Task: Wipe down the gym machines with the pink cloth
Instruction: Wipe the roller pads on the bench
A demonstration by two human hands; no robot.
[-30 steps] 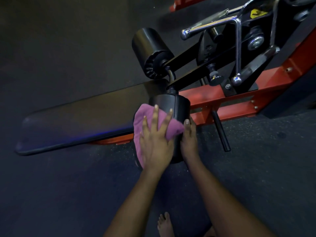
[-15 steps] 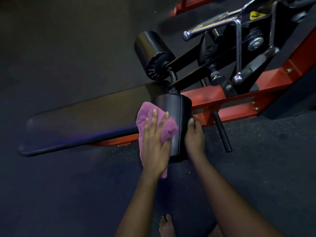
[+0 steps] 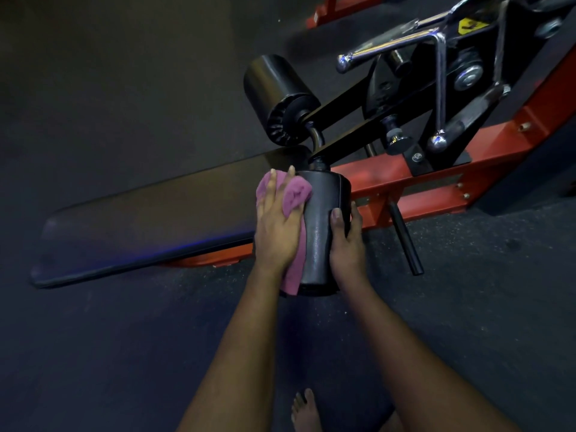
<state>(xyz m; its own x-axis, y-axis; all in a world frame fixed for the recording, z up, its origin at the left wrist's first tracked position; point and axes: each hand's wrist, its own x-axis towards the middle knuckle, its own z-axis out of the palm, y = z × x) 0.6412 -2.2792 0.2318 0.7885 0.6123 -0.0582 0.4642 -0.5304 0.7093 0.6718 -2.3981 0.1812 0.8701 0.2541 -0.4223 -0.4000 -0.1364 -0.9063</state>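
The pink cloth (image 3: 296, 194) lies against the left side of the near black roller pad (image 3: 321, 232) of a red-framed gym machine. My left hand (image 3: 277, 232) presses the cloth flat onto the pad with straight fingers. On the pad's right side my right hand (image 3: 346, 244) grips it, thumb on the front and fingers wrapped behind. Part of the cloth hangs below my left palm. A second black roller pad (image 3: 279, 95) sticks out farther back.
A long black bench pad (image 3: 149, 219) stretches to the left. The red frame (image 3: 414, 179) runs right, with chrome handles (image 3: 436, 57) above it and a black peg (image 3: 405, 241) jutting toward me. Dark rubber floor lies all around. My bare foot (image 3: 305, 413) shows at the bottom.
My left hand has slid the cloth up and round to the left side of the near roller pad. My right hand has kept its grip on the pad's right side.
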